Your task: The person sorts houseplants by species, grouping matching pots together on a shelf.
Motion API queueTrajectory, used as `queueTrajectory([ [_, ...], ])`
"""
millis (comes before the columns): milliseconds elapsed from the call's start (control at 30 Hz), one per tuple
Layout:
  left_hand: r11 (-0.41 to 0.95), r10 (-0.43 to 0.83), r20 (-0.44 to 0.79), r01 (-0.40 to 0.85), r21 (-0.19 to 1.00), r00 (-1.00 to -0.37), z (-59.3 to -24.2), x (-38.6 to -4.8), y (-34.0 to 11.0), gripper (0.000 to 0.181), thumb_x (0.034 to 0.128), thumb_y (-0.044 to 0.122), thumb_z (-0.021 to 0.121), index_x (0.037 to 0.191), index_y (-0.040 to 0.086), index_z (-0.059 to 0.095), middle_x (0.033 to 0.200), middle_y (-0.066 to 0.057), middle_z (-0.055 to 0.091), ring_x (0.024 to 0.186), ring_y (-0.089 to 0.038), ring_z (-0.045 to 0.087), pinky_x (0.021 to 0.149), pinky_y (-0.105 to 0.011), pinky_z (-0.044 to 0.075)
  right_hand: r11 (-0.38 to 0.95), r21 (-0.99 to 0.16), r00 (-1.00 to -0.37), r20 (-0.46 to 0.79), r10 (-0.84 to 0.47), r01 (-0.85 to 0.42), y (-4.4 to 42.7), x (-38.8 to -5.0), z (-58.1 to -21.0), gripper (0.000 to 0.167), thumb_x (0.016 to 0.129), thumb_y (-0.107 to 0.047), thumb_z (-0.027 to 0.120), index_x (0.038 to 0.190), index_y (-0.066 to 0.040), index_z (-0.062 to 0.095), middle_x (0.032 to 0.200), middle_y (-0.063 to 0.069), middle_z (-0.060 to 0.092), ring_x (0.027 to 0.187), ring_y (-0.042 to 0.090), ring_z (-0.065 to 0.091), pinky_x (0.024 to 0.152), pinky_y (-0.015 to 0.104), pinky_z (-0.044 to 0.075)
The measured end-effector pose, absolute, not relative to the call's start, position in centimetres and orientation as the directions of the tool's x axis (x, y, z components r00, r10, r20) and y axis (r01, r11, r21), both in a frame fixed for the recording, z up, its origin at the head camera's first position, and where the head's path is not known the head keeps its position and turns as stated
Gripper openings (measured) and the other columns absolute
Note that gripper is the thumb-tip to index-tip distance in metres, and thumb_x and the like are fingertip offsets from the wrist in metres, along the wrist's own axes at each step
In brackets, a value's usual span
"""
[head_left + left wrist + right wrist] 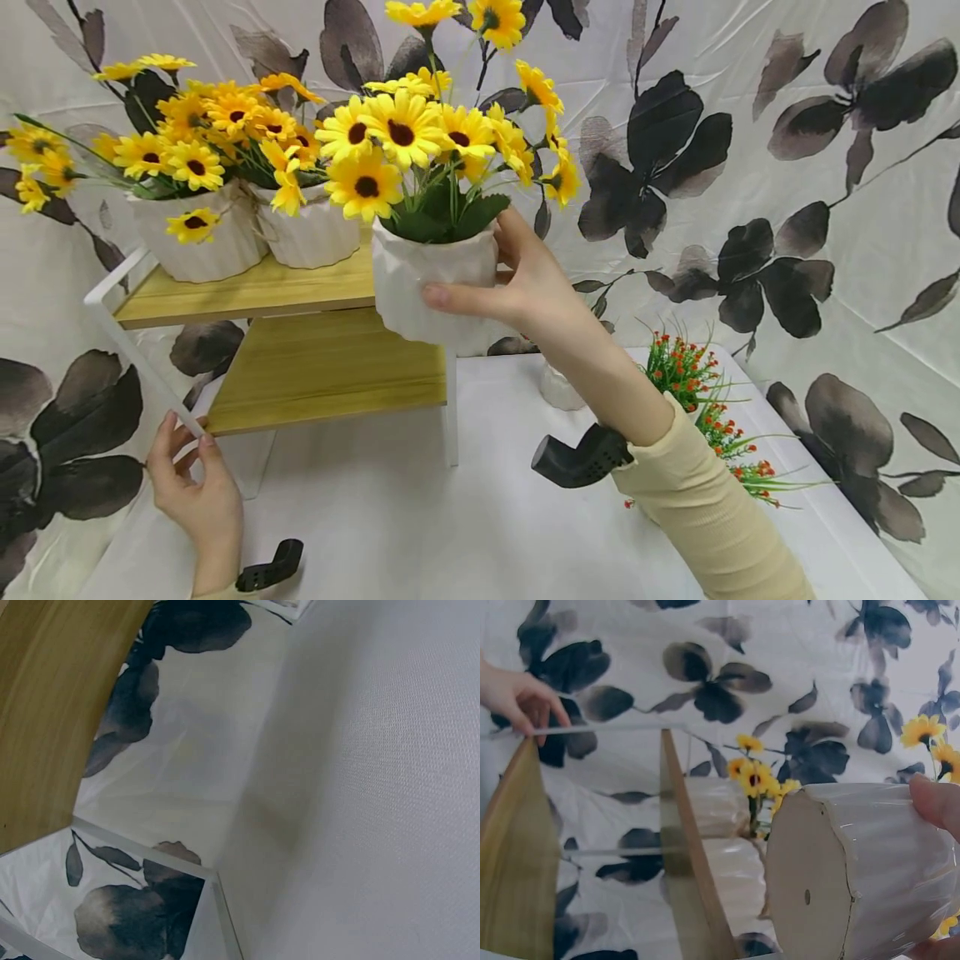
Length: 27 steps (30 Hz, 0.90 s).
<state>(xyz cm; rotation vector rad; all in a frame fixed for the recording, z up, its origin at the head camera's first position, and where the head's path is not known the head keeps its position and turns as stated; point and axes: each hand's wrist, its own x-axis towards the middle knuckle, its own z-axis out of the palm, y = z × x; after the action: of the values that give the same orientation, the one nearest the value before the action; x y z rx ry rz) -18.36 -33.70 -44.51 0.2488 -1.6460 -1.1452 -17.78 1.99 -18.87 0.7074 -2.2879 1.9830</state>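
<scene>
My right hand [525, 275] grips a white ribbed flowerpot [427, 283] of yellow daisy-like flowers [401, 129], thumb across its front. The pot is at the right end of the upper shelf [315, 287]; its bare underside [810, 877] faces the right wrist camera, apart from the boards. Two more white flowerpots with yellow flowers, a left one [198, 242] and a middle one [311, 229], stand on that shelf. Low on the left, my left hand [197, 492] pinches the white frame [142, 358] of the two-tier wooden rack near the corner of the lower shelf [337, 367].
On the white table [390, 508], a small white pot [561, 390] stands behind my right forearm. Plants with red blossoms [686, 367] stand at the right, partly hidden by the sleeve [697, 492]. A floral-patterned cloth [780, 167] hangs behind.
</scene>
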Motion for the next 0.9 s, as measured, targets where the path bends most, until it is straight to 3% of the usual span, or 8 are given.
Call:
queueTrajectory([
  [500, 0.516, -0.655, 0.640, 0.382, 0.767, -0.401, -44.6, -18.4, -33.8, 0.042, 0.0928, -0.002, 0.054, 0.134, 0.004, 0.051, 0.105, 0.029, 0.054, 0.106, 0.007, 0.051, 0.086, -0.014, 0.039, 0.058, -0.921, -0.885, 0.351, -0.306, -0.385, -0.6, -21.9, -17.3, 0.052, 0.075, -0.022, 0.077, 0.117, -0.017, 0.046, 0.109, 0.005, 0.062, 0.101, 0.018, 0.062, 0.086, 0.033, 0.048],
  [900, 0.511, -0.653, 0.647, 0.402, 0.760, -0.394, -44.6, -18.4, -33.9, 0.042, 0.0923, -0.003, 0.054, 0.134, 0.003, 0.052, 0.104, 0.028, 0.056, 0.106, 0.005, 0.051, 0.085, -0.015, 0.039, 0.169, -0.913, -0.909, 0.321, -0.266, -0.372, -2.1, -25.5, -17.0, 0.079, 0.073, -0.028, 0.080, 0.138, -0.017, 0.035, 0.124, 0.007, 0.056, 0.109, 0.016, 0.057, 0.093, 0.030, 0.046],
])
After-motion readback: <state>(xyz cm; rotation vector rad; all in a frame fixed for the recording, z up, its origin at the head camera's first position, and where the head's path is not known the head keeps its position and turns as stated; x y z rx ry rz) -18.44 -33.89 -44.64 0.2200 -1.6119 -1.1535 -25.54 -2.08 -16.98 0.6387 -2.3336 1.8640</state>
